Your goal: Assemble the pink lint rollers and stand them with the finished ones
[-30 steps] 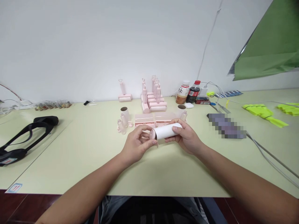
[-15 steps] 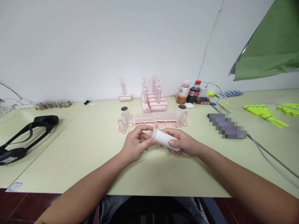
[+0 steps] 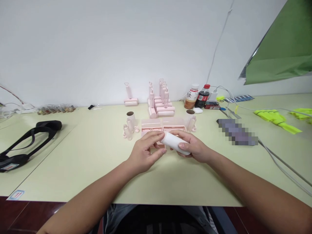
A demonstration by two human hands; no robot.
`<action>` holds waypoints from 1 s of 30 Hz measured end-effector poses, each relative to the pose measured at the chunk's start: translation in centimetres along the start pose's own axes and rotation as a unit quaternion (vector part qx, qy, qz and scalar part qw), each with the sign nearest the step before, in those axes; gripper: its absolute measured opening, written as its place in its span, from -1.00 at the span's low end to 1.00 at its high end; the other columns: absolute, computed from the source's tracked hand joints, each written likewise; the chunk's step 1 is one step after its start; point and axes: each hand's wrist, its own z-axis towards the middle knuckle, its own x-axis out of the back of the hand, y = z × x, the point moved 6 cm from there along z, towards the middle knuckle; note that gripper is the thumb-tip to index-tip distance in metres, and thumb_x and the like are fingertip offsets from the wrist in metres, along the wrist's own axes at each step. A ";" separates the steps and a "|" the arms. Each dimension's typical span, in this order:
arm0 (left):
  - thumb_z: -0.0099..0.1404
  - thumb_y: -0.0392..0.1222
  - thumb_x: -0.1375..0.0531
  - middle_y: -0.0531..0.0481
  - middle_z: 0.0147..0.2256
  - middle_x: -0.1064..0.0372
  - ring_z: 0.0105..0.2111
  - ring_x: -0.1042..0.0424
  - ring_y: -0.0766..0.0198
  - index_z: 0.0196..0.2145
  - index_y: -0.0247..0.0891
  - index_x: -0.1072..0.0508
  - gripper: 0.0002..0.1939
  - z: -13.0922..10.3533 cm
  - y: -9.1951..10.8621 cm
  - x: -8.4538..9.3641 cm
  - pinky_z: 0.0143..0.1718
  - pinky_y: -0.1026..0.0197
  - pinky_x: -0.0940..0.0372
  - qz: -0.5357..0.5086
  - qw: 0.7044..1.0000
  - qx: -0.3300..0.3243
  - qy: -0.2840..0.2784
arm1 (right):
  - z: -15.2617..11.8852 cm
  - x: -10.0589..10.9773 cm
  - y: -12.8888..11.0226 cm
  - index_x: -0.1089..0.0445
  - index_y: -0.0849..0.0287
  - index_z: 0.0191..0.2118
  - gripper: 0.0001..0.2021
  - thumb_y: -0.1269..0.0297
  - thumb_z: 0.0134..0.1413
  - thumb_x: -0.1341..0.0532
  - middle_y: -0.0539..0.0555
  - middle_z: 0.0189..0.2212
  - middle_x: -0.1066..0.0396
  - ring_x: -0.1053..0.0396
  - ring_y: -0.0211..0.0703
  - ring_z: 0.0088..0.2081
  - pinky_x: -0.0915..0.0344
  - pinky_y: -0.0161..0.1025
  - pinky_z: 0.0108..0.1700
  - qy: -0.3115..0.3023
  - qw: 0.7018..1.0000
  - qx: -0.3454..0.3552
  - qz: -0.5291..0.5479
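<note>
My right hand [image 3: 192, 145] is wrapped round a white lint roller refill [image 3: 173, 142], which lies slanted above the table with its near end to the right. The fingers of my left hand [image 3: 146, 149] are stretched out and touch the far left end of the refill, while the thumb stands apart from it. Behind my hands lie two open pink cases [image 3: 173, 128], partly hidden. A brown-cored roll [image 3: 130, 116] stands left of them beside small clear-pink handles [image 3: 127, 131]. Another roll [image 3: 190, 113] and handle [image 3: 191, 124] stand to the right.
Pink lint rollers [image 3: 165, 109] are stacked by the wall, with another roller [image 3: 131, 101] to their left. Two drink bottles [image 3: 203, 97], a phone [image 3: 235, 131] with cables and yellow-green straps [image 3: 275, 119] lie right. A black strapped headset [image 3: 46, 136] lies left.
My left thumb has come away from the refill and its fingers have straightened over the end. The pink end seen before is now mostly covered. The refill has risen slightly.
</note>
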 end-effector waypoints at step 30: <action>0.24 -0.10 -0.08 -0.10 -0.36 -0.44 -0.38 -0.44 0.09 -0.43 -0.22 -0.39 -0.81 -2.0 -4.1 -1.9 -0.45 0.17 -0.20 0.347 0.838 0.249 -0.338 | 0.4 0.6 0.2 -0.03 -0.13 0.15 -0.38 0.30 -0.03 -0.24 0.07 -0.11 -0.35 -0.45 -0.05 -0.36 -0.39 -0.26 -0.70 0.131 0.984 -0.030 0.113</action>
